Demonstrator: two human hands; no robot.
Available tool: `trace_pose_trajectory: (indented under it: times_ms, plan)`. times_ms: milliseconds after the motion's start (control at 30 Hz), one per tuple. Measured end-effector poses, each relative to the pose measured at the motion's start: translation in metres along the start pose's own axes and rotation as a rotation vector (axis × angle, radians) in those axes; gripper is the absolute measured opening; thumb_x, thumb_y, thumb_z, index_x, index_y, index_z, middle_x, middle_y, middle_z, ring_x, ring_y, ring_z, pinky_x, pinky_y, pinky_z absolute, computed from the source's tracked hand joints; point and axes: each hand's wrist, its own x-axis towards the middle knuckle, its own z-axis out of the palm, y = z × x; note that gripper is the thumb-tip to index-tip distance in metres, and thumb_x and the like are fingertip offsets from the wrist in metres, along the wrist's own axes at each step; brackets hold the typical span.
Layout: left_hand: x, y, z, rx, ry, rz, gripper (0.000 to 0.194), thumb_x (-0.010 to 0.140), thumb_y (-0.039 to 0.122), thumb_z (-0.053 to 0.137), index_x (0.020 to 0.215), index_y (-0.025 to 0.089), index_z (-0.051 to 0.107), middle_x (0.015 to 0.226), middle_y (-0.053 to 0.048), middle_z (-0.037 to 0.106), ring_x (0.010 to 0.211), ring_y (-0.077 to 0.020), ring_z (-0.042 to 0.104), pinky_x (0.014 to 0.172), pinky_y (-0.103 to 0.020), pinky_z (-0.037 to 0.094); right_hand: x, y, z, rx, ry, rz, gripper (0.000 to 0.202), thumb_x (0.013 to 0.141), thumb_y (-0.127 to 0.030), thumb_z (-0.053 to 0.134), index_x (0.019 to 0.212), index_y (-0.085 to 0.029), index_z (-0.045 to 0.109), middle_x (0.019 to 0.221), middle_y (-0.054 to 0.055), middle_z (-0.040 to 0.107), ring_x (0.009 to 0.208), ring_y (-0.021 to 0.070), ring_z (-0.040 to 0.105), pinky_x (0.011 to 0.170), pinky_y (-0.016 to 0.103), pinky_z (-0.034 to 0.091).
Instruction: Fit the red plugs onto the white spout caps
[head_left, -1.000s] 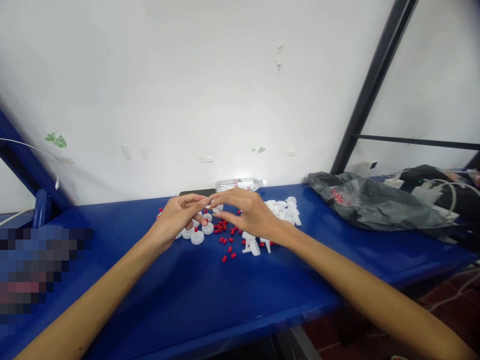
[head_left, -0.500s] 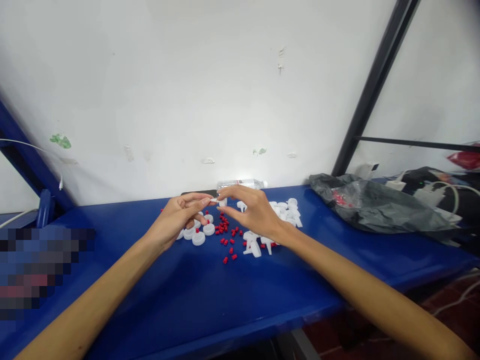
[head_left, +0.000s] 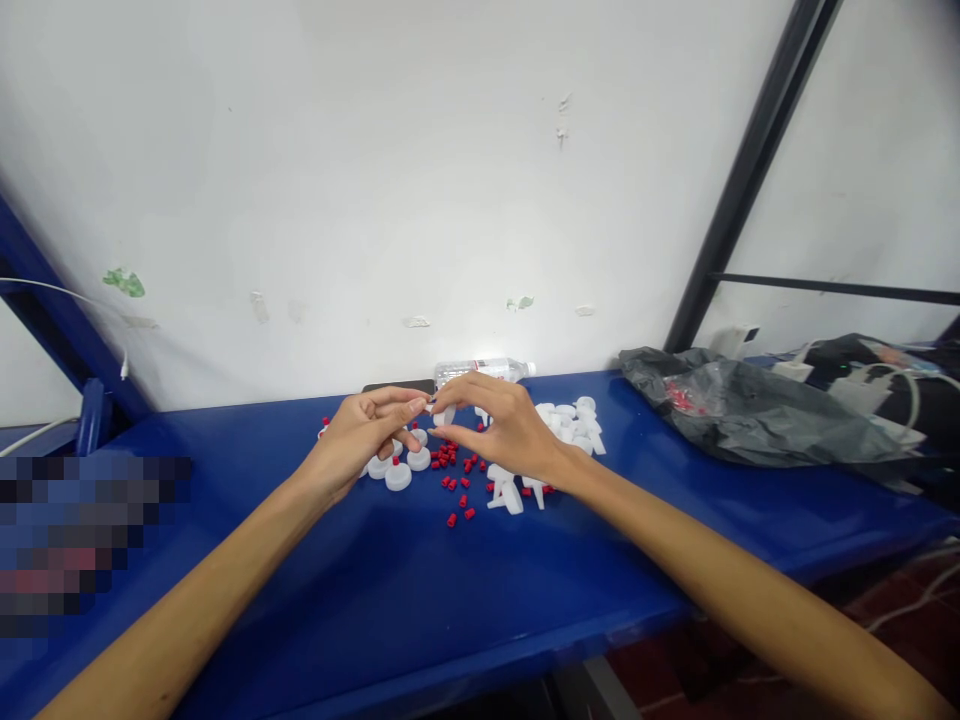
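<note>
My left hand [head_left: 365, 428] pinches the narrow spout end of a white nozzle cap [head_left: 445, 415] between thumb and index finger. From the other side, my right hand [head_left: 504, 420] is curved around the cap's wide base, its fingertips and thumb on either side. Whether a red tip sits on that spout is hidden by the fingers. Below my left hand stand several white nozzle caps with red tips [head_left: 398, 475]. Small loose red tips [head_left: 448, 455] lie between the hands. Bare white nozzle caps [head_left: 574, 420] are heaped beside and under my right hand.
The blue table [head_left: 420, 600] runs up to a white wall. Against the wall lie a clear plastic bottle [head_left: 480, 370] and a dark flat object [head_left: 397, 386]. A grey plastic bag [head_left: 750, 420] with red pieces and white chargers [head_left: 855, 390] are at the right.
Both hands stay nearly in place. The white nozzle cap between them has shifted slightly downward and tilted, and the right fingers have closed in nearer the left fingertips.
</note>
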Motion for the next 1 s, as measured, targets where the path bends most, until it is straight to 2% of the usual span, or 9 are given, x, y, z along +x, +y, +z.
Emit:
trace_pose_trajectory:
  times_ms: [100, 267, 367, 500, 733, 867, 1000]
  plan:
    - [0.001, 0.000, 0.000, 0.010, -0.022, 0.004, 0.048, 0.078, 0.047, 0.078, 0.111, 0.014, 0.070, 0.064, -0.003, 0.066, 0.055, -0.0105, 0.060, 0.041, -0.016, 0.030, 0.000, 0.002, 0.001, 0.020, 0.010, 0.006, 0.013, 0.092, -0.027, 0.066, 0.104, -0.024, 0.066, 0.106, 0.002, 0.071, 0.097, 0.0169, 0.066, 0.088, 0.034, 0.055]
    - [0.000, 0.003, -0.001, 0.084, -0.092, 0.026, 0.045, 0.082, 0.052, 0.071, 0.108, 0.015, 0.070, 0.092, -0.008, 0.073, 0.059, -0.0096, 0.063, 0.041, -0.016, 0.032, 0.001, 0.005, 0.003, 0.081, 0.069, -0.024, 0.014, 0.091, -0.025, 0.068, 0.105, -0.024, 0.067, 0.106, 0.002, 0.072, 0.097, 0.0178, 0.067, 0.086, 0.036, 0.058]
    - [-0.001, 0.006, 0.000, 0.182, -0.140, 0.051, 0.043, 0.088, 0.055, 0.063, 0.098, 0.014, 0.071, 0.079, -0.007, 0.073, 0.055, -0.0100, 0.061, 0.041, -0.017, 0.034, 0.001, 0.006, 0.004, 0.096, 0.078, 0.007, 0.021, 0.091, -0.028, 0.069, 0.111, -0.025, 0.067, 0.109, 0.003, 0.071, 0.098, 0.0183, 0.068, 0.088, 0.037, 0.059]
    - [-0.003, 0.012, -0.002, 0.277, -0.136, 0.116, 0.043, 0.090, 0.054, 0.059, 0.087, 0.013, 0.071, 0.063, -0.004, 0.069, 0.048, -0.0095, 0.055, 0.042, -0.018, 0.035, 0.001, 0.005, 0.006, 0.205, 0.095, 0.097, 0.038, 0.086, -0.033, 0.074, 0.122, -0.026, 0.065, 0.117, 0.005, 0.069, 0.104, 0.0197, 0.069, 0.093, 0.039, 0.060]
    - [-0.006, 0.015, -0.005, 0.422, -0.086, 0.252, 0.038, 0.091, 0.048, 0.059, 0.083, 0.014, 0.075, 0.054, -0.001, 0.065, 0.040, -0.0073, 0.041, 0.039, -0.020, 0.030, -0.001, 0.008, 0.010, 0.269, 0.087, 0.229, 0.037, 0.082, -0.034, 0.077, 0.118, -0.025, 0.073, 0.107, 0.004, 0.077, 0.097, 0.0214, 0.073, 0.090, 0.040, 0.062]
    - [-0.005, 0.007, -0.004, 0.461, -0.076, 0.325, 0.034, 0.092, 0.042, 0.058, 0.079, 0.014, 0.074, 0.054, 0.000, 0.063, 0.043, -0.0097, 0.048, 0.041, -0.021, 0.034, -0.002, 0.007, 0.011, 0.325, 0.042, 0.300, 0.038, 0.084, -0.034, 0.075, 0.120, -0.025, 0.072, 0.101, 0.003, 0.079, 0.096, 0.0232, 0.075, 0.091, 0.042, 0.061]
    - [-0.006, 0.002, -0.002, 0.529, -0.003, 0.384, 0.031, 0.092, 0.037, 0.056, 0.077, 0.015, 0.073, 0.053, 0.000, 0.062, 0.046, -0.0110, 0.051, 0.045, -0.022, 0.037, -0.001, 0.002, 0.011, 0.369, 0.029, 0.352, 0.038, 0.084, -0.036, 0.074, 0.120, -0.024, 0.073, 0.103, 0.005, 0.079, 0.096, 0.0237, 0.074, 0.091, 0.041, 0.059]
